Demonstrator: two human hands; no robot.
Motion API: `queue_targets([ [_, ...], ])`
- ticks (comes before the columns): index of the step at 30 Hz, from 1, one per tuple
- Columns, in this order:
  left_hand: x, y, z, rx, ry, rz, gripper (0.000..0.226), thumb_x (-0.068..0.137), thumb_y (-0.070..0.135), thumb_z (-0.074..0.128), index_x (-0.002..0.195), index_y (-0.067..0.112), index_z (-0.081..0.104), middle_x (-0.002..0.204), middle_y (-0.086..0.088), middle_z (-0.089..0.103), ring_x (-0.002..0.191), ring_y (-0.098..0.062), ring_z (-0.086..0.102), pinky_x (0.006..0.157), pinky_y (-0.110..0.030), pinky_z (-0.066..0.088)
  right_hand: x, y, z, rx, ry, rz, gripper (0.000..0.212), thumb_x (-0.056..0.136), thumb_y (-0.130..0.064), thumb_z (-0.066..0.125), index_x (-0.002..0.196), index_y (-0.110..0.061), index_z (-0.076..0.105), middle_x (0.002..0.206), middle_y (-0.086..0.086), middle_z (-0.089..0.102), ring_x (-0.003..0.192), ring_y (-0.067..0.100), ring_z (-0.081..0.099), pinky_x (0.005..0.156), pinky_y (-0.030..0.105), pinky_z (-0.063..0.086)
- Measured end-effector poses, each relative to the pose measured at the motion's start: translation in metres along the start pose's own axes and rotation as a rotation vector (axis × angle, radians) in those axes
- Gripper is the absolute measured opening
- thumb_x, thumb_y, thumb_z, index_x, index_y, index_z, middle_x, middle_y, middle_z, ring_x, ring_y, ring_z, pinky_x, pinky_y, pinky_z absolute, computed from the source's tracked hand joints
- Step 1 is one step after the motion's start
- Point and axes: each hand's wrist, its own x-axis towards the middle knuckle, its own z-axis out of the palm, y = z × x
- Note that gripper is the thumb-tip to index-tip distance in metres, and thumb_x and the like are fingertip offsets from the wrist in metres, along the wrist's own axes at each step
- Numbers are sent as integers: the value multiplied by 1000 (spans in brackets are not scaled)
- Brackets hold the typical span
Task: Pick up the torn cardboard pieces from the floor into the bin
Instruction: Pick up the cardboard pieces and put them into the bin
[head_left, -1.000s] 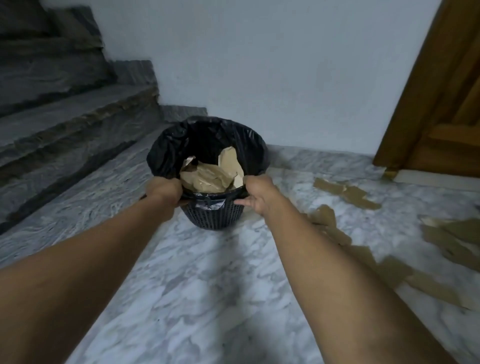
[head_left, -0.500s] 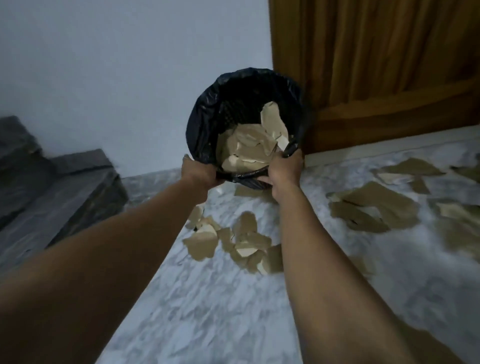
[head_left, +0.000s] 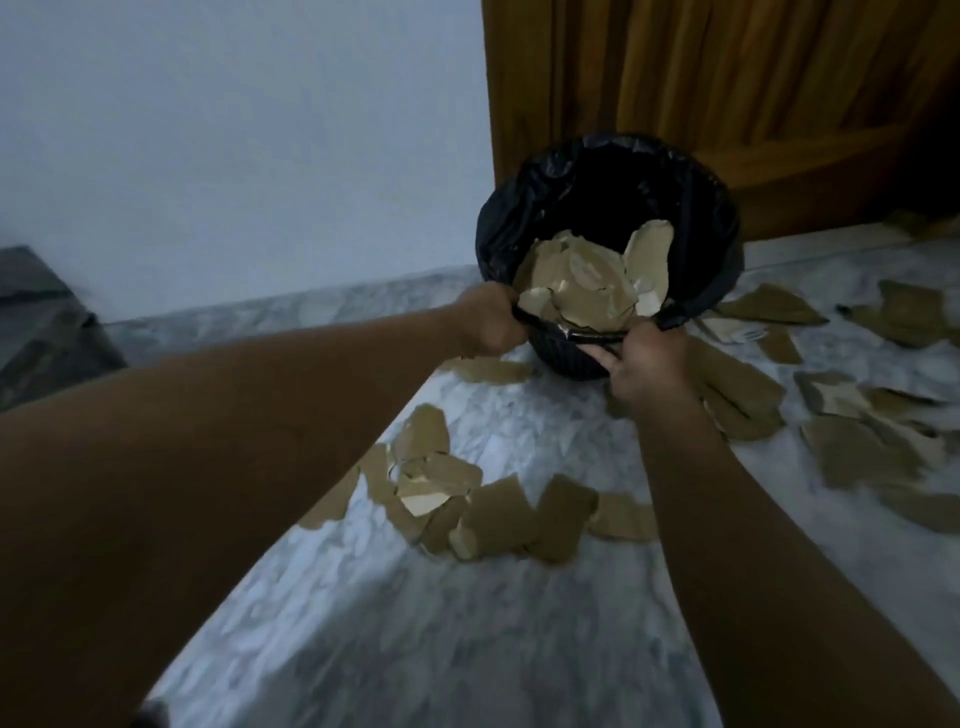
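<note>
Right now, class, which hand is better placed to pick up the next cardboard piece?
Probably the right hand: several cardboard pieces lie right beside it, only one near the left hand.

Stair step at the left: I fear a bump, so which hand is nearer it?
Left. The left hand grips the bin on the side toward the step; the right hand grips its rim farther right, away from the step.

We grip the black-lined bin by its near rim, left hand and right hand. Cardboard pieces in the bin fill it; cardboard pieces on the floor lie scattered over marble floor.
</note>
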Motion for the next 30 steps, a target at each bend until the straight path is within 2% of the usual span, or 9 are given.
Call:
queue_targets([
  [2, 6, -11, -4, 52, -77, 79, 52, 94, 25, 60, 143, 15, 45, 132, -4, 53, 117, -26, 55, 79, -28, 45, 8, 1, 1, -39, -8, 28, 47, 101, -12, 48, 146, -18, 38, 142, 11, 48, 106, 34, 59, 60, 41, 61],
  [5, 24, -34, -13, 29, -98, 164, 60, 92, 23, 63, 146, 17, 39, 136, -8, 53, 122, -25, 52, 88, -24, 42, 12, -12, 14, -112, -7, 50, 40, 99, -20, 55, 138, -15, 48, 139, 12, 51, 111, 35, 58, 56, 41, 60],
  [10, 71, -60, -36, 9, 9, 232, 41, 87, 25, 68, 127, 23, 58, 123, -5, 62, 114, -24, 58, 83, -21, 39, -6, -19, 41, -354, -31, -10, 36, 105, -21, 46, 140, -17, 42, 126, 11, 50, 90, 27, 58, 90, 50, 56],
  [17, 103, -59, -53, -43, -59, 380, 37, 89, 21, 66, 126, 16, 64, 116, -5, 63, 101, -15, 56, 84, -24, 44, -38, -5, 55, -599, -62, 14, 37, 104, -22, 49, 140, -19, 45, 121, 3, 54, 102, 27, 57, 97, 56, 48],
  [20, 115, -69, -59, -57, -76, 446, 48, 89, 26, 67, 133, 14, 53, 120, -8, 60, 104, -21, 58, 86, -29, 47, -51, 6, 74, -735, -42, -82, 33, 104, -16, 47, 136, -10, 50, 118, 5, 60, 99, 24, 61, 95, 46, 50],
  [23, 114, -85, -54, -207, 93, 486, 37, 91, 34, 61, 117, 17, 41, 99, -7, 59, 83, -21, 59, 71, -37, 51, -64, 22, 87, -847, 17, -107, 29, 104, -16, 46, 132, -11, 52, 117, 4, 57, 92, 18, 59, 82, 39, 52],
  [25, 106, -104, -42, -237, 204, 485, 26, 95, 33, 55, 104, 17, 37, 80, -1, 51, 67, -16, 51, 56, -34, 41, -71, 36, 89, -960, 65, -62, 31, 103, -23, 49, 132, -14, 50, 117, 8, 58, 97, 25, 58, 75, 39, 50],
  [28, 101, -146, -20, -70, -69, 589, 25, 96, 28, 56, 82, 11, 44, 66, -1, 45, 59, -19, 44, 58, -32, 33, -73, 66, 80, -1144, 39, -23, 37, 100, -25, 54, 135, -15, 52, 129, 21, 58, 110, 38, 61, 85, 51, 56],
  [30, 100, -176, -8, 210, -412, 540, 25, 94, 33, 61, 81, 11, 61, 84, -12, 61, 73, -24, 55, 70, -35, 41, -71, 91, 75, -1209, -5, 22, 39, 100, -21, 55, 137, -9, 50, 124, 28, 60, 110, 43, 62, 90, 54, 55],
])
